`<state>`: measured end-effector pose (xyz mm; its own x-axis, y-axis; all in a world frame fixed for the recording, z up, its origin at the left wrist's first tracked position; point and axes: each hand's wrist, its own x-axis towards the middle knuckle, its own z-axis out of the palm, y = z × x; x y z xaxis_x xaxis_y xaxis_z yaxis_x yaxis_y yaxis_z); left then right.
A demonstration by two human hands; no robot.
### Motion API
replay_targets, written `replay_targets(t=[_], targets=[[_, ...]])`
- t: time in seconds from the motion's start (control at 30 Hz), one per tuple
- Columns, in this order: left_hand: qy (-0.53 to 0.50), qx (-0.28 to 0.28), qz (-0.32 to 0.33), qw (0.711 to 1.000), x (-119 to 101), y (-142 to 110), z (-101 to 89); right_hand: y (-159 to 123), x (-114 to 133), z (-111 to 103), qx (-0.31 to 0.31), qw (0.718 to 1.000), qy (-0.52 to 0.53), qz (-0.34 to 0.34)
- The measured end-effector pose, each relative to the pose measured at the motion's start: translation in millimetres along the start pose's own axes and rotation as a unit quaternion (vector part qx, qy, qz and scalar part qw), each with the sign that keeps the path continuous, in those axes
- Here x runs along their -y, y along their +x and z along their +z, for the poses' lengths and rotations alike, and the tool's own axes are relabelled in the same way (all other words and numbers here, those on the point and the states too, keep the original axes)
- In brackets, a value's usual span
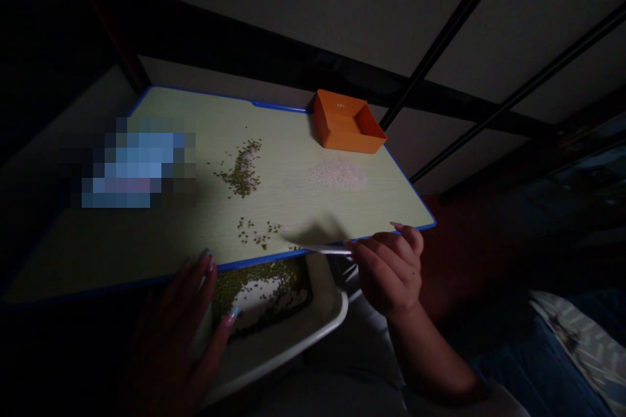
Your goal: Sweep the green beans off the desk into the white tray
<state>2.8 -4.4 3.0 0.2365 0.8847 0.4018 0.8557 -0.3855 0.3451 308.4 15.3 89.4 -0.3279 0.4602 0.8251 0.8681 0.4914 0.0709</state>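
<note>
My right hand (391, 267) is closed on a thin, flat, knife-like blade (323, 249), held low over the front edge of the pale board (293, 143). Just left of its tip lie scattered small green beans (264, 234) mixed with a few pale grains. My left hand (190, 313) is at the board's front edge, fingers extended and thumb apart, over the left side of a white tub (337, 306). Inside the tub are many green beans (274, 273) around a bare white patch. Farther back on the board sit a green bean pile (242, 169) and a spread of pale, rice-like grains (340, 172).
An orange open box (355, 137) stands at the board's back right corner. A blurred-out bright patch (137, 166) covers something at the left. Behind the board rises a panelled wall (293, 6). Fabric (577, 326) lies at lower right; the surroundings are dark.
</note>
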Motion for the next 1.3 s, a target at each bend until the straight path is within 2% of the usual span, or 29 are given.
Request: replay_targets(t=[1.3], targets=[[-0.005, 0.006, -0.006, 1.0, -3.5, 1.2, -1.1, 6.7, 4.0, 2.9, -0.001, 1.0, 0.028, 0.0]])
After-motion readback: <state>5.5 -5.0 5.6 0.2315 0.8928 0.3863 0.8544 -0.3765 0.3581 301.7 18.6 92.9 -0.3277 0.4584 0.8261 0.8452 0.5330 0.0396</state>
